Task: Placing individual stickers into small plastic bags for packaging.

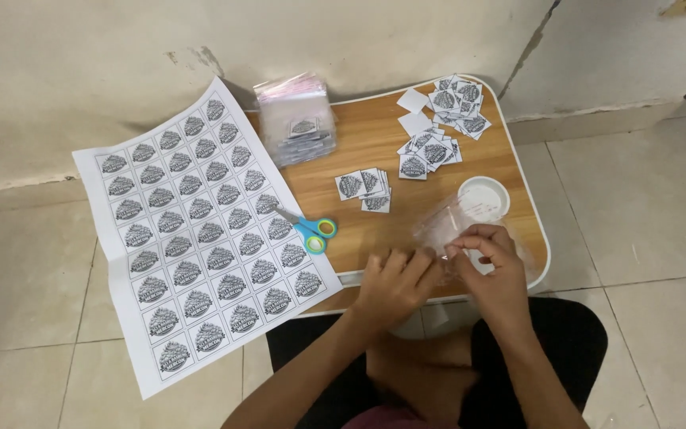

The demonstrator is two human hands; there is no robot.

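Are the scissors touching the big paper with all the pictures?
Touching. The head view shows the scissors with their blades lying on the printed sheet's right edge, handles resting on the table.

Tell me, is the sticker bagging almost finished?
Not nearly. Done: cut labels piled on the table. In hand: left hand and right hand work a clear bag. Left: the uncut sheet and stack of bags.

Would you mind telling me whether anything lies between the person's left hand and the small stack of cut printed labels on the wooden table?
Nothing visible does. Bare wood separates the left hand from the stack of cut printed labels; the blue-handled scissors lie off to the left of that path.
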